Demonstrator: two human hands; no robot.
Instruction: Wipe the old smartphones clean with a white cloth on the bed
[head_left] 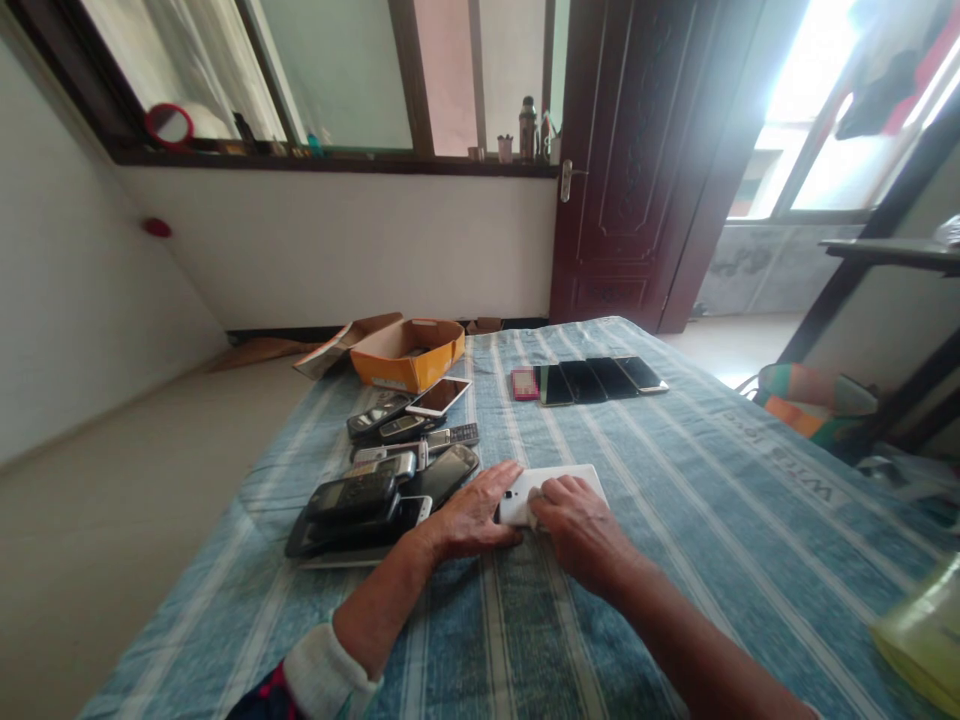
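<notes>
A white smartphone (pixel 559 478) lies back side up on the striped blue cloth, its camera at the left end. My left hand (pixel 474 512) grips that left end, thumb along the near edge and fingers along the far edge. Over the phone's back, my right hand (pixel 576 515) is closed on a small whitish cloth or tissue (pixel 535 508), pressed to the surface near the camera. Left of my hands is a pile of old mobile phones (pixel 352 500), some with keypads. Farther off, several dark phones (pixel 600 380) overlap in a row beside a small pink-edged item (pixel 525 384).
An open orange cardboard box (pixel 409 370) stands at the far left of the covered table (pixel 675 480). A yellow translucent bag (pixel 922 630) sits at the right edge. Behind are a dark red door (pixel 630 150) and a window ledge (pixel 337 162) with small items.
</notes>
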